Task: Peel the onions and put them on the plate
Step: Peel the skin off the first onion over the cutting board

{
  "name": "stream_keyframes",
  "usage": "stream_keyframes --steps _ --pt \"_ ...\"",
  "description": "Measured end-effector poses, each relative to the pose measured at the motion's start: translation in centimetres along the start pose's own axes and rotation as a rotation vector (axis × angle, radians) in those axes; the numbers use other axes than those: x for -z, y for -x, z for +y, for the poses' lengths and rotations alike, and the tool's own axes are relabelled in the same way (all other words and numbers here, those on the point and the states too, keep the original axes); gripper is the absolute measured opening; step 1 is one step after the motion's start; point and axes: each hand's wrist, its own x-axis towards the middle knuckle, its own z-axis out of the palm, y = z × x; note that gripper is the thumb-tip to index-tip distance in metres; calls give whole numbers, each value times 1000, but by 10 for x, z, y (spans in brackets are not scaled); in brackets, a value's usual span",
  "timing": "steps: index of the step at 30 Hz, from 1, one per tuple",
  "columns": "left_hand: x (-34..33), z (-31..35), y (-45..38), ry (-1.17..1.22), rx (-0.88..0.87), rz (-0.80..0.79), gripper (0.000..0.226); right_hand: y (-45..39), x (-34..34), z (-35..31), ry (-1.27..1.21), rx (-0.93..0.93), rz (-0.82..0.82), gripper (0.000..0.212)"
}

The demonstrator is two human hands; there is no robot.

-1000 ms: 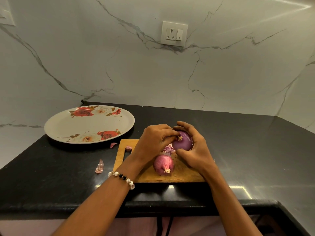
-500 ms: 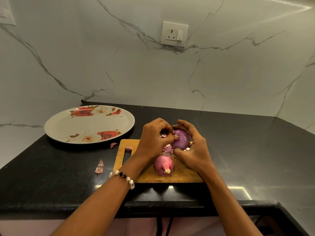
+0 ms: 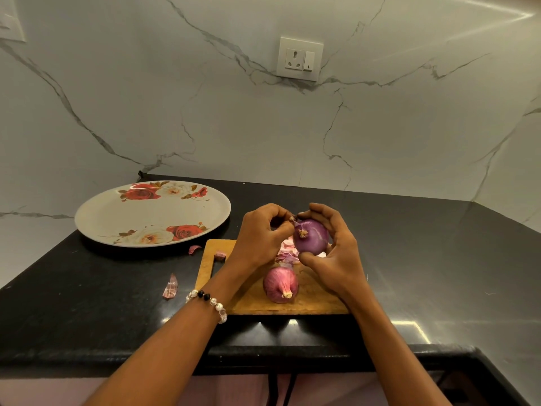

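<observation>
My right hand (image 3: 333, 253) grips a smooth purple onion (image 3: 314, 238) above the wooden cutting board (image 3: 310, 303). Its root end faces me. My left hand (image 3: 260, 238) pinches a thin strip of skin (image 3: 293, 220) at the onion's upper left. A second onion (image 3: 280, 285), still in its pink papery skin, lies on the board just below my hands. A pile of torn skins (image 3: 288, 252) sits on the board behind it. The white plate with red roses (image 3: 152, 213) lies on the counter to the left and holds nothing.
Loose skin scraps lie on the black counter (image 3: 87, 288): one (image 3: 171, 287) left of the board, one (image 3: 193, 249) near the plate, one (image 3: 220, 255) on the board's handle end. A marble wall with a socket (image 3: 300, 58) rises behind. The counter's front edge runs below my forearms.
Both hands lifted the purple onion slightly higher. My left fingers shifted from the onion's root to pinching skin at its upper left edge.
</observation>
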Motion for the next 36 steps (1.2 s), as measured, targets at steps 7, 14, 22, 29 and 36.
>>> stream_keyframes --steps 7,14,22,29,36 --pt "4 -2 -4 141 112 51 4 0 4 3 -123 -69 14 83" --pt "10 -3 -10 439 308 174 8 -2 10 6 -312 -172 116 83" --pt "4 1 -1 52 58 59 19 -1 10 1 -290 -183 38 83" --pt "2 5 3 11 -84 -54 28 1 8 -1 -208 -163 -45 82" --pt "4 1 3 20 -42 -86 34 2 6 -2 -80 -119 -139 81"
